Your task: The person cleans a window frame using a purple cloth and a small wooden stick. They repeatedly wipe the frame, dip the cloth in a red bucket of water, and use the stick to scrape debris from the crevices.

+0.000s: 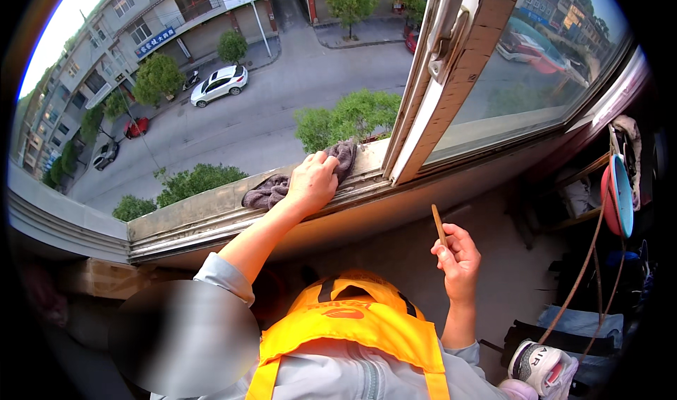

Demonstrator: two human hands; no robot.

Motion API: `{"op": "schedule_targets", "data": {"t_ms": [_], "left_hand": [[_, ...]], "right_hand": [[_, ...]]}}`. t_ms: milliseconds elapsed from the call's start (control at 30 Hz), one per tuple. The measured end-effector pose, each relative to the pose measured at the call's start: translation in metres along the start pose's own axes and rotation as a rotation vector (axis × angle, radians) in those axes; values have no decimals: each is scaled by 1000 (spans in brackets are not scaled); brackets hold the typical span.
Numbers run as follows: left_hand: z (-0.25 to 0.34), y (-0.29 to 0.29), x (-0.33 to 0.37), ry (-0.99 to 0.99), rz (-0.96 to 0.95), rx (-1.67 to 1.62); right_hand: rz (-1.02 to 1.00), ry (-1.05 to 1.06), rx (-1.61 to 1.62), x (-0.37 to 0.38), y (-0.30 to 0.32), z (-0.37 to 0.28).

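The left forearm slants toward 1 o'clock, its hand palm-down over the sill, with the left hand [312,185]'s grip curled onto a crumpled, dark grey-brown fabric cloth [268,191]. That cloth lies across the weathered, pale window sill with metal tracks [190,220]. The right forearm rises toward 12 o'clock, and the right hand [460,259]'s grip pinches a slim, brown, wooden-looking stick [438,224] between thumb and fingers, its tip upward toward 11 o'clock, short of the sill. The worn white-framed glass sash [412,128] stands near the cloth, toward 2 o'clock; bare sill runs toward 8 o'clock. From the right hand, floor [518,266] opens toward 3 o'clock, and a blue-and-pink round basin [619,195] hangs toward 2.
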State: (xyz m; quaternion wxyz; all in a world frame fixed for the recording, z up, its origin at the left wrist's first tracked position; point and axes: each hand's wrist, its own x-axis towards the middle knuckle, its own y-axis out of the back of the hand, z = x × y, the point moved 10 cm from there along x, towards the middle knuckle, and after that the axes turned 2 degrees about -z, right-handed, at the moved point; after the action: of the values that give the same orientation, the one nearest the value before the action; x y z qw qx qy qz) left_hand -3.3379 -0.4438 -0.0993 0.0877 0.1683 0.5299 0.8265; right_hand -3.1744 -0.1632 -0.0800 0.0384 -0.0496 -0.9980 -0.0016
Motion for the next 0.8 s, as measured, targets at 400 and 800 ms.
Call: {"op": "schedule_targets", "data": {"t_ms": [400,800], "left_hand": [[87,-37,2,-459,-257,-85],[88,-37,0,-520,-84,-35]], "right_hand": [[29,-92,95,5,-6,28],[-63,-166,204,36,-92,44]]}}
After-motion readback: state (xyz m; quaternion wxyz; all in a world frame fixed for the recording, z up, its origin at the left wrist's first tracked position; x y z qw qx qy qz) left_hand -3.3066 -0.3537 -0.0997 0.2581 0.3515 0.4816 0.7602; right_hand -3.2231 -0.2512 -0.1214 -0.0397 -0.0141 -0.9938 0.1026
